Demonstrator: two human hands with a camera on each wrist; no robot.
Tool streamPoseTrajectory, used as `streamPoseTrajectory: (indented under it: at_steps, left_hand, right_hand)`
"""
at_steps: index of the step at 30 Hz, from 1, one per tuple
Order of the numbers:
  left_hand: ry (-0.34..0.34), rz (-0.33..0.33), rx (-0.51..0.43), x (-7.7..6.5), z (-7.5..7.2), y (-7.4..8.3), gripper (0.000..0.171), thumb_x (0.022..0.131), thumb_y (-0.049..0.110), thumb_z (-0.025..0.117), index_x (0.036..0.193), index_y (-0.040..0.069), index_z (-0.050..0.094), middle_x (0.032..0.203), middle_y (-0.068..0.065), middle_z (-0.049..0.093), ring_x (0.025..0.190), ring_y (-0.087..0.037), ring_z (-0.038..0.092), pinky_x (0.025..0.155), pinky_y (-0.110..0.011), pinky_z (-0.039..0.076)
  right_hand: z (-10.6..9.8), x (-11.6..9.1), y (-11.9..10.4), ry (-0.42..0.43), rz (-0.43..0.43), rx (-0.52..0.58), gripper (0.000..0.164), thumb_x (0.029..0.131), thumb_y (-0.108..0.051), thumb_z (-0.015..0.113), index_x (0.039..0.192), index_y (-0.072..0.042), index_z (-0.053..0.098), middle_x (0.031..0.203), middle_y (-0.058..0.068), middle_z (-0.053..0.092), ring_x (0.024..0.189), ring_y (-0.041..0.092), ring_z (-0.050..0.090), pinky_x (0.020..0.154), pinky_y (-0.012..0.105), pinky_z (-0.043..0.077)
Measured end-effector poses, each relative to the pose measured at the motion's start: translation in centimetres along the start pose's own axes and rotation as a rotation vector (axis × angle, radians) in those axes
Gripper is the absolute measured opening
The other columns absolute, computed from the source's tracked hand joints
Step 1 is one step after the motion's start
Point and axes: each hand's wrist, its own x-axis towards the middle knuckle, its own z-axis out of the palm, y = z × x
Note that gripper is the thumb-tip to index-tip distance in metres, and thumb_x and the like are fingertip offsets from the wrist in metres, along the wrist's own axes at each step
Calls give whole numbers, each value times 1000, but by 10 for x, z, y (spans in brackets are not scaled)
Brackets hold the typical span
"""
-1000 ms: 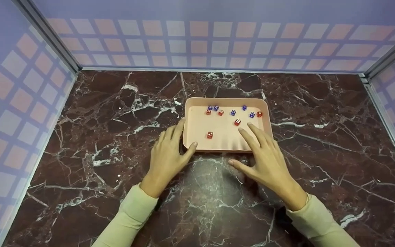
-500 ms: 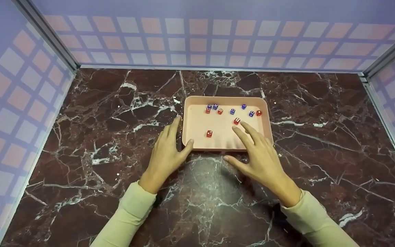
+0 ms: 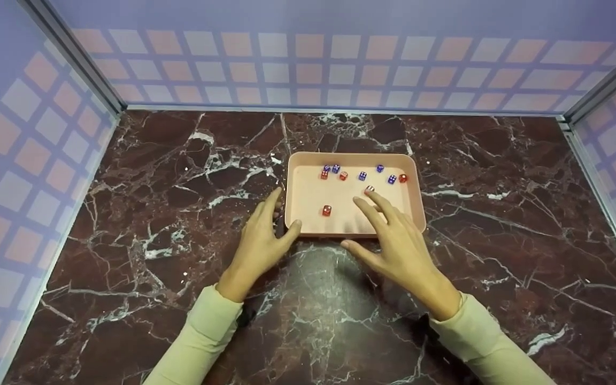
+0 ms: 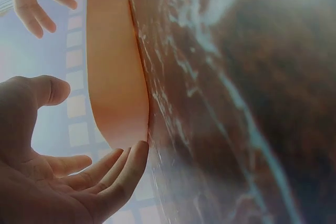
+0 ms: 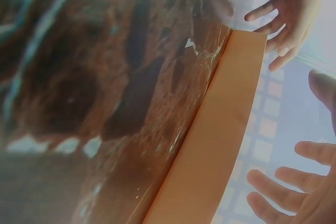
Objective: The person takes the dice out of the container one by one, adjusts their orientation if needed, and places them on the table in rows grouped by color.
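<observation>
Ten dice [image 3: 362, 176] show only in the head view, left fingers [image 3: 270, 203] and right fingers [image 3: 383, 206] spread and empty.

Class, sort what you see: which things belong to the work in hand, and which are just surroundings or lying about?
Seemingly part of the work:
peach tray
five red dice, in the tray
five blue dice, in the tray

Just surroundings:
marbled tabletop, under the tray
tile-patterned walls
metal corner strips

Two hands [image 3: 403, 250], one tray [image 3: 307, 193], ten dice [image 3: 327, 210].
</observation>
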Motion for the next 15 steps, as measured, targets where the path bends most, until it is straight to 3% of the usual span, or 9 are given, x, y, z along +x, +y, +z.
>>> streamPoseTrajectory:
  at_steps: [8,15]
  left_hand:
    - [-10,-34,-112,2,-1,-3,73,96,21,73,159,2,42,132,-22,62,113,-36,65,86,-45,63]
    - [-36,-60,-147,4,-2,-6,69,98,19,71,158,1,43,132,-23,63,115,-37,68,91,-49,62]
  right_hand:
    - [5,8,-4,-23,-3,6,74,94,-52,76,154,-15,55,158,19,51,131,41,61,100,61,52]
    - [11,14,-5,-7,-25,16,70,95,-48,77,151,-12,57,155,19,54,127,43,63,96,60,54]
